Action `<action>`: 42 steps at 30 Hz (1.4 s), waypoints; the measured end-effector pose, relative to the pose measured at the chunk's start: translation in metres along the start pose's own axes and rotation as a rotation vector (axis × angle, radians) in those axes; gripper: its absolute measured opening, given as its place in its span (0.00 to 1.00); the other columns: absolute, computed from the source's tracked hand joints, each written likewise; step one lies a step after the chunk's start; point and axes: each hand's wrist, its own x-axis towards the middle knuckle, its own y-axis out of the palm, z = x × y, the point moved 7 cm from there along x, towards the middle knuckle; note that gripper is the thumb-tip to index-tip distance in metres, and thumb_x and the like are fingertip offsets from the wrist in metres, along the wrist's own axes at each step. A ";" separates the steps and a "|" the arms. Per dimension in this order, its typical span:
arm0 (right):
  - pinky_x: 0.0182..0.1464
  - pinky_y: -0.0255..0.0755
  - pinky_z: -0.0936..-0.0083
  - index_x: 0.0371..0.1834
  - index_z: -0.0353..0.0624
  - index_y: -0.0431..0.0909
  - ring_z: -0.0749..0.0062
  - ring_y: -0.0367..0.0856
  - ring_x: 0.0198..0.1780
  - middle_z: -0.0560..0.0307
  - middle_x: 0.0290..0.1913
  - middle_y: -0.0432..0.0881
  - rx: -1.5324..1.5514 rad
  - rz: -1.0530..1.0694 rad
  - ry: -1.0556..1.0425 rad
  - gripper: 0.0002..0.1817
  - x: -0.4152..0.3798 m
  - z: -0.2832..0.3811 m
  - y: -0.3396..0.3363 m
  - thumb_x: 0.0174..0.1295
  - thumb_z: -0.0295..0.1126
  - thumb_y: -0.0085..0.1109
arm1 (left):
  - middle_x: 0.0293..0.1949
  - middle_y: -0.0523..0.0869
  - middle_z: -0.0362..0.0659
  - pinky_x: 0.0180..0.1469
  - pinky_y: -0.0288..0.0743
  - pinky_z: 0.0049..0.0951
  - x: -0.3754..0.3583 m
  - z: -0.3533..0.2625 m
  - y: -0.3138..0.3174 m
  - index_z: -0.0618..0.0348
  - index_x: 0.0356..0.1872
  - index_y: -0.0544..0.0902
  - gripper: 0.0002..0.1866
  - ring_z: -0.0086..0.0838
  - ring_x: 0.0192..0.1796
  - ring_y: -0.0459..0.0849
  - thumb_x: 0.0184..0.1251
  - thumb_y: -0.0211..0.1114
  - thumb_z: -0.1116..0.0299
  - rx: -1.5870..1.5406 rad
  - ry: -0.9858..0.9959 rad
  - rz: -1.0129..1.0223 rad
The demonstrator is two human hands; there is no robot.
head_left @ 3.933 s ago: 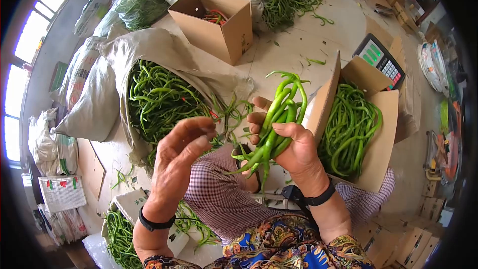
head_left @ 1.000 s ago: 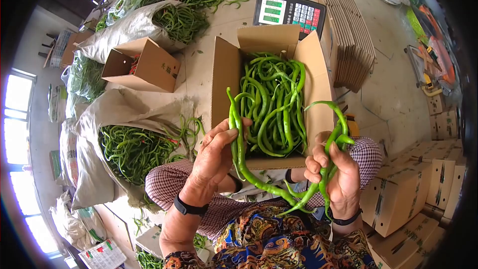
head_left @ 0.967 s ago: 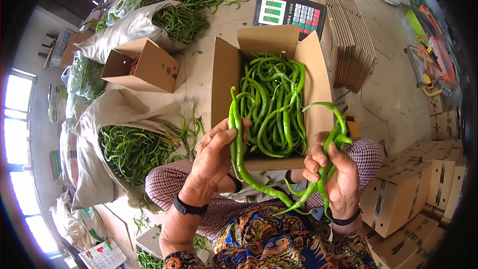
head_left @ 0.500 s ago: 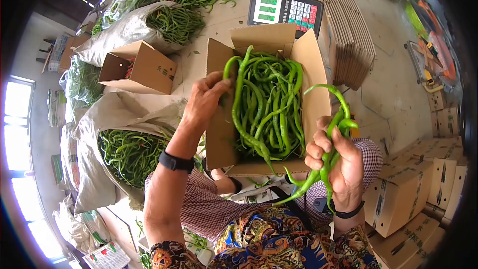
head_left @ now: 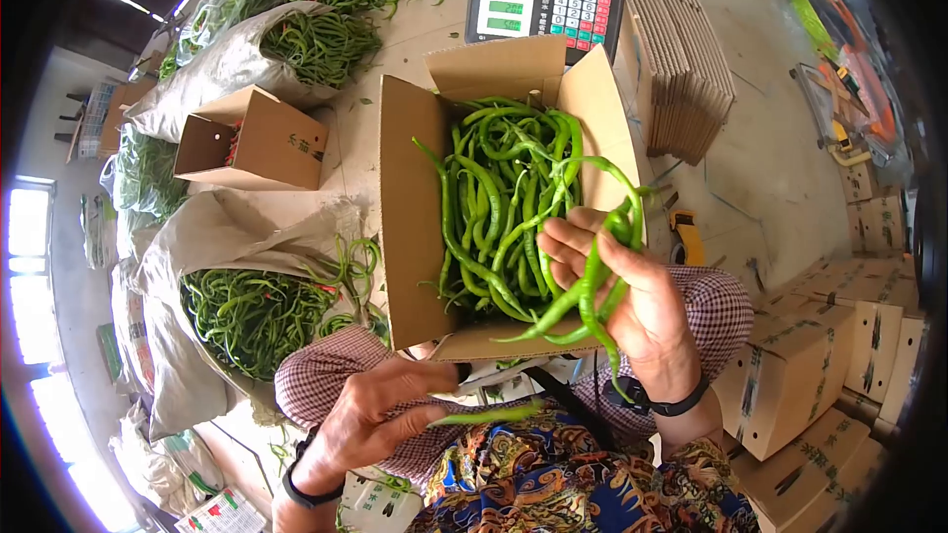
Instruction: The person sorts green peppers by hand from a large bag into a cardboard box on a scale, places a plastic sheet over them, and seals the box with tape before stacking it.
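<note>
The bunch (head_left: 590,301) of green peppers lies in the right hand (head_left: 647,311), over the near right corner of the open box (head_left: 407,217). The right grip is loose: thumb on one side, fingers half spread on the other, the bunch held between them.

Half a second ago the left hand (head_left: 370,419) was at the box's left wall, laying in a long pepper. Now it has drawn back to the near left, low over the lap, with a single pepper (head_left: 491,416) pinched at one end between thumb and fingers; motion blurs it a little. So the long pepper now rests with the pile (head_left: 509,202), along its left side, and each hand holds its own share outside it.

The bunch is bright, glossy green, its peppers slim and bent, one curling far above the thumb, others hanging tip-down past the palm. The single pepper is shorter, paler and nearly straight. The pile is darker toward its edges, and its peppers run mostly near to far.

Just beyond the box stands the scale (head_left: 548,12), with flat cardboard (head_left: 671,54) to its right. On the left, a sack (head_left: 212,227) opens on more green peppers; a small box (head_left: 286,143) sits farther off. Closed cartons (head_left: 790,380) are stacked on the near right.
</note>
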 end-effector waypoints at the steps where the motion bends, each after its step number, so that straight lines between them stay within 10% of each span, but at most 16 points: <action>1: 0.65 0.70 0.65 0.62 0.36 0.71 0.57 0.74 0.66 0.42 0.62 0.77 0.001 0.017 0.016 0.20 0.002 -0.004 0.000 0.70 0.32 0.57 | 0.46 0.86 0.51 0.52 0.79 0.34 0.001 -0.001 -0.003 0.66 0.47 0.84 0.12 0.33 0.47 0.85 0.66 0.67 0.70 0.004 -0.007 -0.069; 5: 0.69 0.61 0.69 0.65 0.39 0.71 0.67 0.68 0.71 0.49 0.67 0.75 -0.160 0.046 0.059 0.22 0.006 -0.024 0.011 0.71 0.36 0.57 | 0.40 0.83 0.46 0.41 0.79 0.27 0.035 0.004 0.001 0.67 0.55 0.80 0.18 0.28 0.40 0.84 0.66 0.67 0.70 -0.228 -0.072 -0.235; 14: 0.63 0.70 0.72 0.65 0.35 0.73 0.73 0.76 0.60 0.54 0.59 0.79 -0.291 -0.004 0.135 0.20 0.003 -0.033 0.008 0.72 0.28 0.54 | 0.27 0.81 0.33 0.32 0.70 0.17 0.100 0.014 0.027 0.62 0.38 0.81 0.08 0.13 0.29 0.76 0.70 0.65 0.67 -0.641 -0.221 -0.277; 28: 0.46 0.78 0.74 0.60 0.36 0.74 0.72 0.81 0.41 0.51 0.47 0.83 -0.151 -0.018 0.000 0.17 0.018 -0.001 -0.016 0.73 0.33 0.53 | 0.29 0.80 0.32 0.36 0.69 0.19 0.117 0.029 -0.009 0.67 0.43 0.82 0.13 0.14 0.31 0.74 0.70 0.64 0.64 0.061 -0.030 -0.192; 32: 0.51 0.79 0.71 0.62 0.36 0.72 0.67 0.83 0.50 0.48 0.53 0.82 -0.087 -0.015 0.052 0.19 0.020 -0.005 -0.019 0.73 0.35 0.54 | 0.35 0.84 0.41 0.44 0.76 0.27 0.131 0.050 -0.035 0.70 0.51 0.80 0.19 0.25 0.40 0.80 0.70 0.64 0.63 -0.173 -0.348 -0.326; 34: 0.56 0.76 0.69 0.65 0.37 0.70 0.65 0.81 0.58 0.46 0.58 0.80 -0.121 -0.012 0.056 0.22 0.023 -0.006 -0.018 0.72 0.36 0.55 | 0.39 0.87 0.48 0.44 0.79 0.29 0.135 0.035 -0.056 0.71 0.50 0.81 0.17 0.30 0.39 0.85 0.68 0.66 0.66 0.022 0.111 -0.691; 40: 0.67 0.65 0.65 0.67 0.36 0.66 0.62 0.71 0.68 0.46 0.65 0.75 -0.061 -0.074 -0.006 0.25 0.029 -0.011 -0.020 0.72 0.37 0.55 | 0.39 0.87 0.49 0.40 0.80 0.30 0.118 0.006 0.020 0.64 0.48 0.83 0.19 0.30 0.37 0.86 0.59 0.75 0.66 -0.054 -0.048 -0.172; 42: 0.68 0.64 0.64 0.68 0.37 0.66 0.62 0.71 0.68 0.46 0.66 0.74 -0.080 -0.021 -0.004 0.26 0.030 -0.017 -0.015 0.72 0.38 0.55 | 0.31 0.84 0.36 0.33 0.74 0.21 0.122 0.008 0.040 0.65 0.46 0.82 0.17 0.15 0.31 0.78 0.60 0.76 0.67 -0.084 -0.039 -0.056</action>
